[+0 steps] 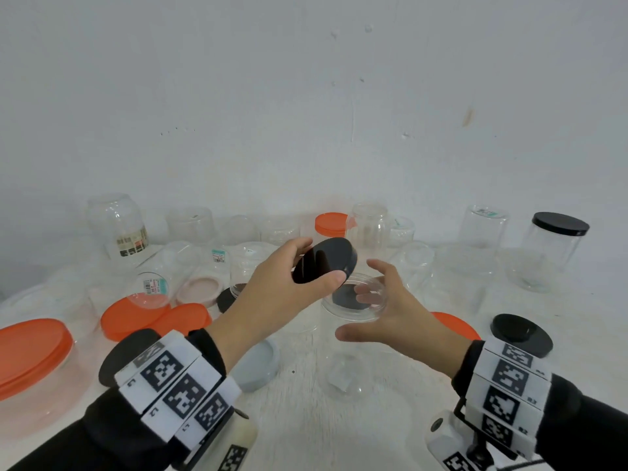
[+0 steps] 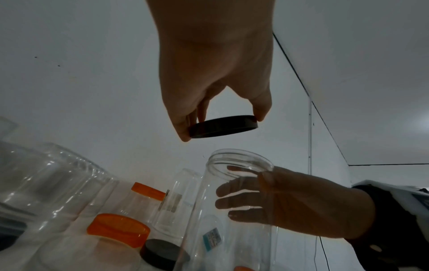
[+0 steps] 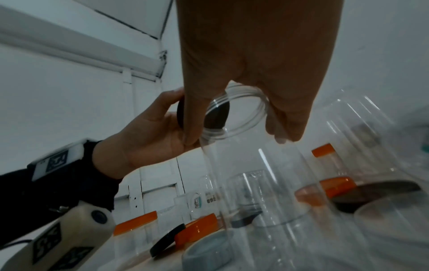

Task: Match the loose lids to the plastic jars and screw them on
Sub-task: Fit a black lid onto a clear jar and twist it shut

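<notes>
Head view: left hand (image 1: pixel 272 283) pinching one black lid (image 1: pixel 324 260); right hand (image 1: pixel 387 311) (fingers spread) around one clear jar (image 1: pixel 353 331).

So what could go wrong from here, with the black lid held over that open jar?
1. The left hand holds the black lid tilted above the clear jar; lowered like that, it may cross-thread.
2. The right hand has spread fingers against the jar's side; whether it grips firmly is unclear, so the jar may spin or tip under twisting.
3. Other jars stand close by and could get knocked.
</notes>
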{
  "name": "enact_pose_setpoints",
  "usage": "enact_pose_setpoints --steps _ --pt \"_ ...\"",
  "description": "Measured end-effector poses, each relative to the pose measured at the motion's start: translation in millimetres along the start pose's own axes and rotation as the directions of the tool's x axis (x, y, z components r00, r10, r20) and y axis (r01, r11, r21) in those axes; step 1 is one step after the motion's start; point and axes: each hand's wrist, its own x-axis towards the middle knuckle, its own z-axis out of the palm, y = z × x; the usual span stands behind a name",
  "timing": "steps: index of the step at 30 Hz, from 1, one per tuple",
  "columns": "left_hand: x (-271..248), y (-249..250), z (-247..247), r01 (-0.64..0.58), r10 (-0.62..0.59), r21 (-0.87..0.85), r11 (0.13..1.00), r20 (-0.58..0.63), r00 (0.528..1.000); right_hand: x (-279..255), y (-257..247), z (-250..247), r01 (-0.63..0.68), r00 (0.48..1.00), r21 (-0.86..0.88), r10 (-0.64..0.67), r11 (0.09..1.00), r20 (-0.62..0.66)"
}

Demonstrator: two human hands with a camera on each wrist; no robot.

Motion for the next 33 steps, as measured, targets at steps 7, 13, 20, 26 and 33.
enact_pose_setpoints --steps 7,13,20,26,33 --pt "6.9 11.5 8.3 -0.020 0.016 0.067 0.998 0.059 0.998 -4.5 4.1 -1.7 -0.081 0.996 0.152 0.077 0.985 0.032" --pt "14.3 11.0 10.5 -0.075 0.063 0.128 0.989 0.091 0.994 1.9 2.7 -0.1 -0.073 0.997 0.150 0.068 0.986 0.036" --pt "25.9 11.5 12.3 -0.074 0.046 0.207 0.975 0.135 0.990 14.9 1.0 3.6 -0.056 0.998 0.160 0.053 0.986 0.020" --pt "25.9 12.8 16.4 -0.091 0.048 0.213 0.973 0.199 0.979 13.0 0.8 1.2 -0.061 0.996 0.195 0.047 0.979 0.076" --pt "30.5 7.4 19.8 -0.115 0.054 0.235 0.965 0.253 0.966 11.1 5.0 1.1 -0.098 0.989 0.214 0.071 0.972 0.131"
